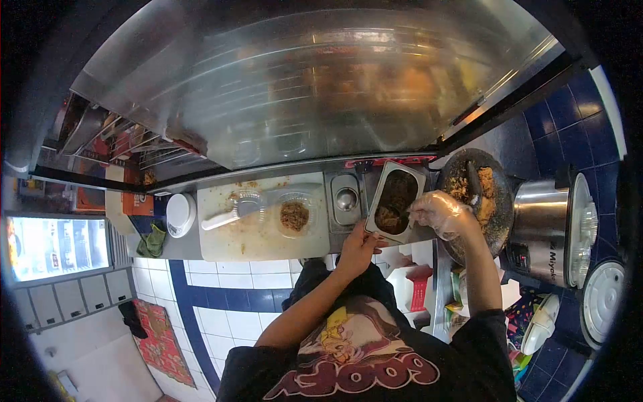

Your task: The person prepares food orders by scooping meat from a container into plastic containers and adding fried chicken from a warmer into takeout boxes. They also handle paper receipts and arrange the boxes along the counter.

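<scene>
A rectangular metal food pan with dark brown, shredded-looking food in it is tilted at the counter's front edge. My left hand grips its near left corner. In a clear plastic glove, my right hand has its fingers drawn together at the pan's right rim; what they hold, if anything, is hidden. To the left, a clear plastic container with a portion of brown food sits on the white cutting board. Just right of my gloved hand stands a stone mortar with orange paste and a dark pestle.
A lidded metal pan is set into the counter. On the board lies a white-handled tool; a round white scale and green cloth are further left. A steel cooker stands right, and a glass-like panel rises behind.
</scene>
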Demonstrator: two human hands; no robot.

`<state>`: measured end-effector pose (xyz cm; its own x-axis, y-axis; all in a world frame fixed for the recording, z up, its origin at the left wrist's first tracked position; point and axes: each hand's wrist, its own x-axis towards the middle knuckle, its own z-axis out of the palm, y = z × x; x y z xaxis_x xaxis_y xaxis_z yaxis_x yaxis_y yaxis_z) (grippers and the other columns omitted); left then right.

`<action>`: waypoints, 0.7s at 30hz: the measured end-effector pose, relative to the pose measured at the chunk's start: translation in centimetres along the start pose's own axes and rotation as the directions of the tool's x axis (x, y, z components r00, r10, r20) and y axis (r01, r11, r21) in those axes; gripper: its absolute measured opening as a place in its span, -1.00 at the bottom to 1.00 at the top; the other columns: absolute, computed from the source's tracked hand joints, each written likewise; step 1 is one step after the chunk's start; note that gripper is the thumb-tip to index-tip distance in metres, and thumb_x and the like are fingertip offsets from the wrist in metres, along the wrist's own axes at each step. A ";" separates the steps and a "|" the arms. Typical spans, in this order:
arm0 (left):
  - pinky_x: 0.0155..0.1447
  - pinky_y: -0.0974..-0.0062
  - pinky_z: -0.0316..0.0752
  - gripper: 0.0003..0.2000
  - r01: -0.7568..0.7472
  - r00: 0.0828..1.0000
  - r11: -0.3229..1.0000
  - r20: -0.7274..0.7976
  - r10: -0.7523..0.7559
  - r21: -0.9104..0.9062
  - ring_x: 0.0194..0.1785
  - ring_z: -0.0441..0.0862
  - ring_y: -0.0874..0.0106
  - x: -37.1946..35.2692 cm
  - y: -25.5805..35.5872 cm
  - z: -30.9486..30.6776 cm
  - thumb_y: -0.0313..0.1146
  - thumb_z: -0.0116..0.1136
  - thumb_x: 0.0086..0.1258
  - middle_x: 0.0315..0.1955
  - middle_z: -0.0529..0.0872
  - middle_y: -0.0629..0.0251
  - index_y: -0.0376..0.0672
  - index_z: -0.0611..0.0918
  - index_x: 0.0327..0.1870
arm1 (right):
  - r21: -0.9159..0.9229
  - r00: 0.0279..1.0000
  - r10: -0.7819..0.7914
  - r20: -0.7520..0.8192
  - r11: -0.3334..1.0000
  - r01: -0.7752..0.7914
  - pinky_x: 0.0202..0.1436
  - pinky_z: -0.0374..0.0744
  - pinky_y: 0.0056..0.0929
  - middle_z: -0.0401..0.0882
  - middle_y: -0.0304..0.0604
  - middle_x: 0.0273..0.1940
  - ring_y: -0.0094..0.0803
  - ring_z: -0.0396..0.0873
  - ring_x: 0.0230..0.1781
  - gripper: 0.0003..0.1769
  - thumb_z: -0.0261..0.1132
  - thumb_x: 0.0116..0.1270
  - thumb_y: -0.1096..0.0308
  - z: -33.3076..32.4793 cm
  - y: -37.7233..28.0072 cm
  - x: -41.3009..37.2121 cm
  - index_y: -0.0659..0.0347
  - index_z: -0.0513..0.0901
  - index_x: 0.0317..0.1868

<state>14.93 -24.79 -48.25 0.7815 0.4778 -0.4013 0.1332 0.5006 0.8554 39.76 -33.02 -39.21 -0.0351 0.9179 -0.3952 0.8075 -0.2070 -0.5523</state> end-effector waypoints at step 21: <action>-0.16 0.47 0.64 -0.55 0.052 0.999 0.998 0.006 -0.052 0.035 -0.11 0.74 0.36 0.2 0.3 -0.3 -0.43 -0.07 0.56 -0.11 0.67 0.14 -0.20 0.21 0.41 | 0.674 0.892 0.326 -0.313 0.738 -0.034 -0.16 0.55 -0.54 0.64 -0.21 -0.33 -0.51 0.59 -0.31 -0.65 0.18 0.27 0.49 3.0 -0.4 -3.3 0.37 0.66 0.05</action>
<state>14.92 -24.36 -48.17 0.7773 0.4463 -0.4434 0.1948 0.4993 0.8442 37.75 -37.01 -39.90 0.4160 0.8573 -0.3033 0.2005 -0.4118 -0.8889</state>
